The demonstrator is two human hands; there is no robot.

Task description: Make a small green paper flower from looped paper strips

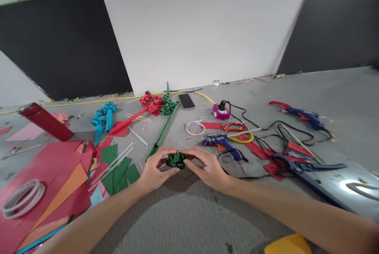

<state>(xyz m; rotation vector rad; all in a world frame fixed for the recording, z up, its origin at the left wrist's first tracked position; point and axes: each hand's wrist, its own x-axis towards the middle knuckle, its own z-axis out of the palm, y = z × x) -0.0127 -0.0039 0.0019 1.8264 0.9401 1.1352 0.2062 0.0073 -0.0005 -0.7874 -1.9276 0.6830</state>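
Between my two hands, just above the grey floor, is a dark green folded paper rosette (176, 160). My left hand (154, 169) grips its left side with thumb and fingers, and my right hand (209, 167) pinches its right side. Just beyond them lies a rolled green paper stem (166, 127) with a cluster of green folded paper (168, 106) at its far end. Left of my left hand are loose green paper pieces (121, 173) and clear glue sticks (114, 163). A blue glue gun (222, 143) rests right of my right hand.
On the left are a red bottle (47, 122), red paper sheets (59, 167) and blue paper flowers (103, 116). Ahead lie red paper flowers (151, 102) and a phone (186, 101). Rightward are a purple power socket (221, 112), scissors (248, 137), another glue gun (308, 116), cables and a paper trimmer (308, 177).
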